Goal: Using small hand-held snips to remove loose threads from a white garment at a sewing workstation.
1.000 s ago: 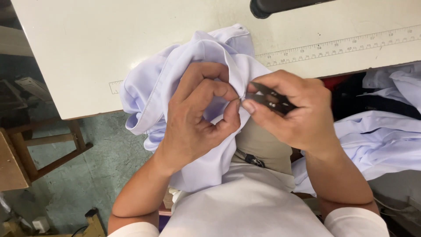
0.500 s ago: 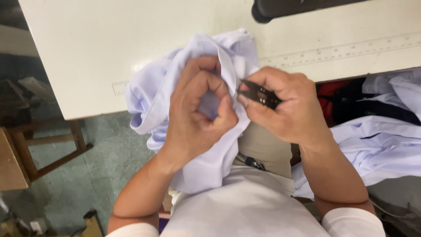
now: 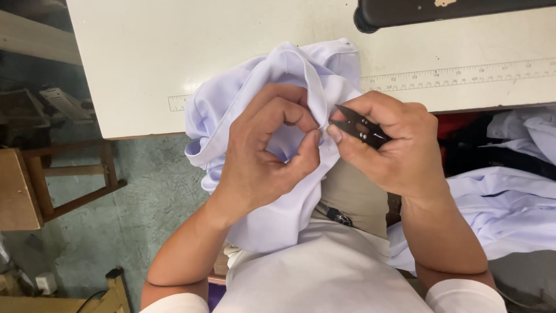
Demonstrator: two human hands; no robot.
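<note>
The person is bent over a pale lilac shirt [image 3: 278, 87] that is all bunched up and full of soft folds. Part of it lies on the edge of the white table [image 3: 162, 58], and the rest hangs down over the person's lap. The cloth looks thin and smooth, with a neat folded edge running down the middle. The left hand [image 3: 269, 153] is curled tight around a bit of the cloth, with the thumb and fingers pinching a fold. The right hand [image 3: 399, 150] is closed around small black snips [image 3: 359, 126], and the pointed tip of the snips sits right at the pinched fold, just beside the left thumb. A ruler strip [image 3: 457, 72] runs along the table's front edge. A dark machine base [image 3: 440, 10] stands at the back of the table. More pale cloth [image 3: 498, 208] is piled up on the right, and a wooden stool [image 3: 35, 185] stands on the floor at the left.
</note>
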